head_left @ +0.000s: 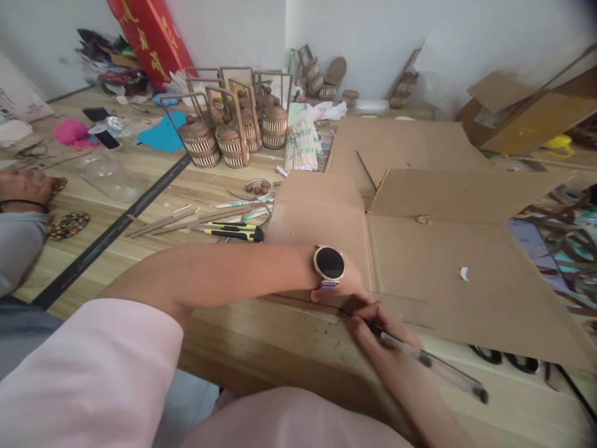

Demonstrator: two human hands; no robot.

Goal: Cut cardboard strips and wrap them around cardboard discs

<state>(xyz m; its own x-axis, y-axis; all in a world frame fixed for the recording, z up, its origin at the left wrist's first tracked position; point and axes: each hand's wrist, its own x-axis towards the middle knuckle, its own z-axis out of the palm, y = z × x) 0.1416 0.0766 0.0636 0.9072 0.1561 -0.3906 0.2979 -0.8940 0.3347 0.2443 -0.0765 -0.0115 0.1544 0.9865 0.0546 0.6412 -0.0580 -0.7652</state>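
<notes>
My right hand (pixel 390 336), low in the head view, is closed around a pen (pixel 410 350) with a clear barrel and dark ends. Its tip points left toward the near edge of the cardboard (pixel 420 261). My left arm reaches across from the left, a round-faced watch (pixel 329 263) on its wrist. Beyond the watch, my left hand (pixel 351 287) rests on the cardboard edge, touching or close beside my right fingers. The wrist hides most of its fingers. Faint straight lines show on the cardboard just right of the hands.
A yellow-black box cutter (pixel 233 231) lies beside thin strips (pixel 175 221). Behind stand several small lidded bamboo baskets (pixel 232 146) and a dish of brown beads (pixel 258 188). Scissors handles (pixel 506 359) show under the cardboard's near edge. Another person's hand (pixel 23 190) rests at far left.
</notes>
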